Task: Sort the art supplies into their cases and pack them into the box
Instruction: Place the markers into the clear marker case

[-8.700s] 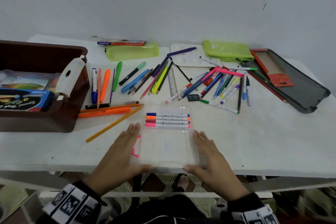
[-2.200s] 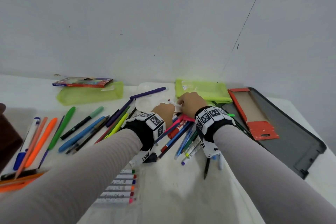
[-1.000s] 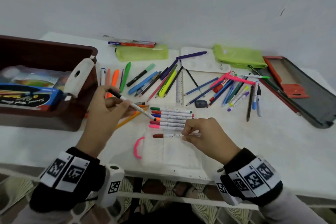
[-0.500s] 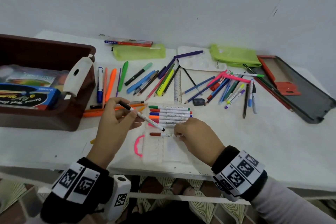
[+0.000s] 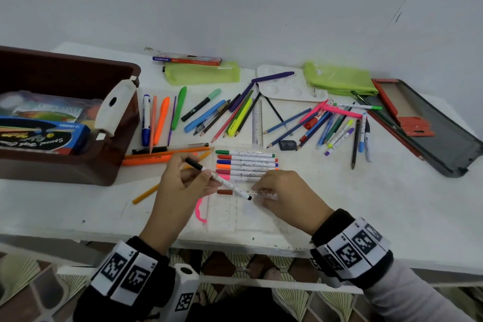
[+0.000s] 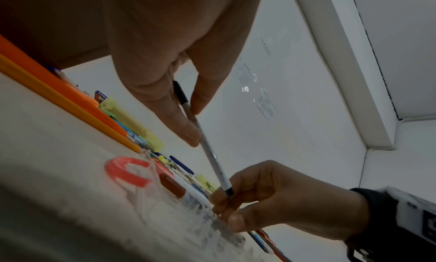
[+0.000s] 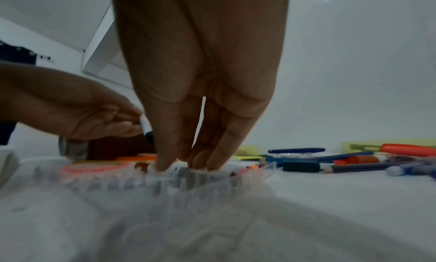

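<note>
Hands: left hand (image 5: 180, 185) raised just above the tabletop (image 5: 366, 204), thumb and fingers pinched round the black-capped marker (image 5: 222, 181). Right hand (image 5: 285, 192) low over the clear marker case (image 5: 235, 217), fingertips (image 7: 165, 165) curled down onto the brown-capped marker (image 5: 225, 192) and seating it in a slot; pinch or plain press cannot be told apart from the wrist view, but the fingers are bent round it.

Case: lies flat near the front edge of the tabletop, pink handle (image 5: 200, 213) on its left side. Six markers (image 5: 245, 165) already in the far slots, all lying left–right, caps to the left. The brown one sits one slot nearer, same heading. Nearer slots appear unfilled.

Key relation: the black-capped marker is held diagonally, cap end up-left by the left hand, tail end down-right, just beside the right hand's fingers and above the brown marker. Its long axis is skewed against the slots. Judgement: it must turn to run parallel to the row, cap to the left, then drop into the next free slot toward the person. The left hand carries it; the right hand is nearest the tail and could steady that end.

Still unsorted: loose pens and pencils (image 5: 326, 125) farther back; brown box (image 5: 78, 138) at left.
</note>
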